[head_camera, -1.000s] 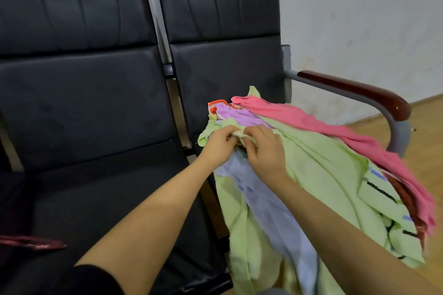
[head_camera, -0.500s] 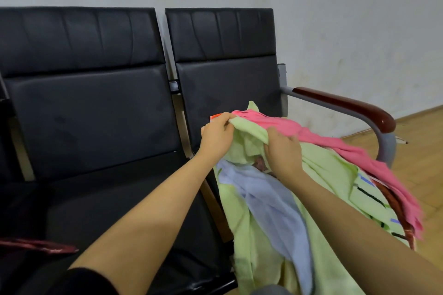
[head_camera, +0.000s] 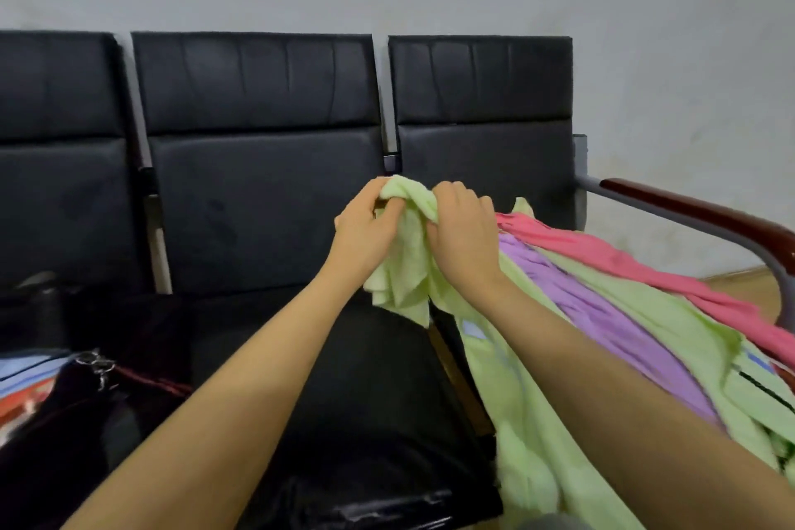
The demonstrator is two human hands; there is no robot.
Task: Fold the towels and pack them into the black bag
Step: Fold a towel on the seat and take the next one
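Note:
A light green towel (head_camera: 408, 262) is bunched and lifted above the gap between the middle and right seats. My left hand (head_camera: 365, 228) grips its top edge on the left, and my right hand (head_camera: 462, 235) grips the same edge just to the right. The rest of the green towel trails down over a pile on the right seat, beside a purple towel (head_camera: 602, 314) and a pink towel (head_camera: 636, 267). The black bag (head_camera: 64, 422) lies at the lower left on the left seat, with folded cloth (head_camera: 26, 374) showing in its mouth.
A row of black padded chairs (head_camera: 258, 194) stands against a pale wall. The middle seat (head_camera: 365, 400) lies between the bag and the towel pile. A dark wooden armrest (head_camera: 705, 215) on a grey tube bounds the right seat. Wooden floor (head_camera: 748, 284) shows at far right.
Both hands have lifted the green towel's edge up and leftward off the pile, bunching it between them. The view has swung left, bringing the black bag and a third chair into sight.

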